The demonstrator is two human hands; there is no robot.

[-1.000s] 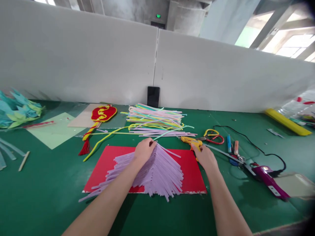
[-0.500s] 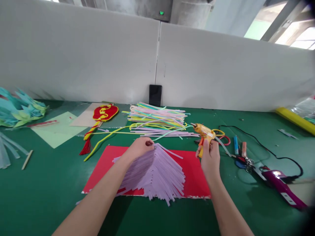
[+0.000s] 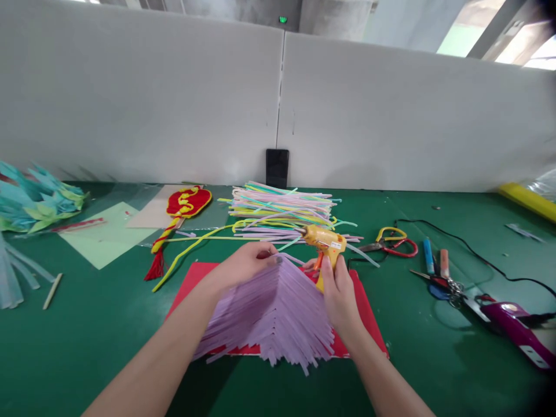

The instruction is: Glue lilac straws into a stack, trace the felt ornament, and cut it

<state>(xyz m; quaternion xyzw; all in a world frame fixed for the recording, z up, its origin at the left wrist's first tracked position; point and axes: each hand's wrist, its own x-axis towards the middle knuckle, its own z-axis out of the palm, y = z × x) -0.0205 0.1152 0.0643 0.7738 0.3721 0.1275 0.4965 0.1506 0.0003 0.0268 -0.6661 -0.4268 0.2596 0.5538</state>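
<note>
Gluing, seemingly: left hand (image 3: pixel 247 266) pinches purple strips (image 3: pixel 299 313) at twelve o'clock; right hand (image 3: pixel 339 292), wrapped round glue gun (image 3: pixel 325 238), needs steadiness.

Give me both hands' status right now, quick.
Left hand: closed, pinching the top end of the purple strips.
Right hand: closed, holding the yellow glue gun by its handle.

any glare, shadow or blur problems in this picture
In the head view, the windows at upper right look washed out; in the head view, shadow darkens the left side of the purple strips, below the left hand; in the head view, the lower right corner is dark and blurred, while the yellow glue gun reads fairly clearly.
</note>
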